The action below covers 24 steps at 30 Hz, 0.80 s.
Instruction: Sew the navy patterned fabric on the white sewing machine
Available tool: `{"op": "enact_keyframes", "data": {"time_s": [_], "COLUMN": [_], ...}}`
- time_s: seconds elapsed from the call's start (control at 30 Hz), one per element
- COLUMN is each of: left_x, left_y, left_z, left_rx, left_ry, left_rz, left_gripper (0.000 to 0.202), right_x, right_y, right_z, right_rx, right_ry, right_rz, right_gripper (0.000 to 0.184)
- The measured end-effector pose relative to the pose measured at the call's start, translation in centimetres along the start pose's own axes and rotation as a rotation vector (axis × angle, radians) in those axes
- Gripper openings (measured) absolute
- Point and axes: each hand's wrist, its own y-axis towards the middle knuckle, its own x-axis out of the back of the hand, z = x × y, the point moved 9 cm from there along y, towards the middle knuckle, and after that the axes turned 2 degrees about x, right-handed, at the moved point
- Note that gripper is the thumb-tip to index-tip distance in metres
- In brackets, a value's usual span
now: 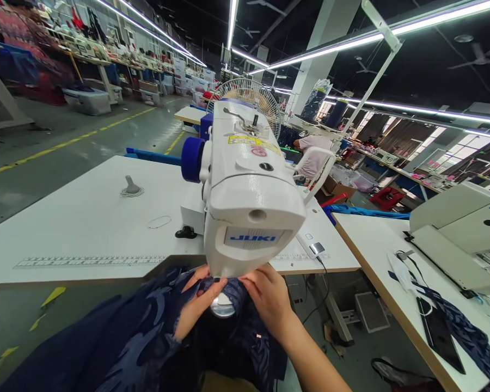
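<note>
A white sewing machine (253,201) with a blue handwheel stands straight ahead, its end facing me. Dark blue patterned fabric (134,332) drapes over the narrow arm under the machine head and hangs down on both sides. On the left of the needle area, my left hand (198,307) pinches the fabric, thumb near the machine's underside. Just to the right, my right hand (267,296) grips the fabric edge with its fingers pressed together. Between the hands a shiny rounded metal end (222,306) of the machine's lower arm shows. The needle and the stitching spot are hidden by the head.
The white table (85,218) carries a printed ruler, a grey clip-like piece (131,188) with coiled cord, and a small control box (313,246). A second sewing machine (461,234) and a dark tablet (441,335) are on the right table. A fan (249,90) stands behind.
</note>
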Motion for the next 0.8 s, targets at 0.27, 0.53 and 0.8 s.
{"op": "enact_keyframes", "data": {"time_s": [0.27,0.53,0.8], "left_x": [-0.6,-2.3,-2.3], "left_y": [1.2,1.5,1.7], "left_z": [2.0,4.2,4.5], "left_rx": [0.073,0.115,0.108], "left_ry": [-0.049,-0.098,-0.119], "left_rz": [0.104,0.133,0.127], "left_gripper": [0.021,0.05,0.037], "right_x": [-0.5,-0.1,-1.5], "right_y": [-1.1,-0.4,0.9], "right_z": [2.5,3.5,-2.1], "right_rx": [0.384,0.404,-0.19], "right_ry": [-0.26,-0.299,0.07], "right_rz": [-0.024,-0.023,0.134], "right_gripper": [0.029,0.028,0.01]}}
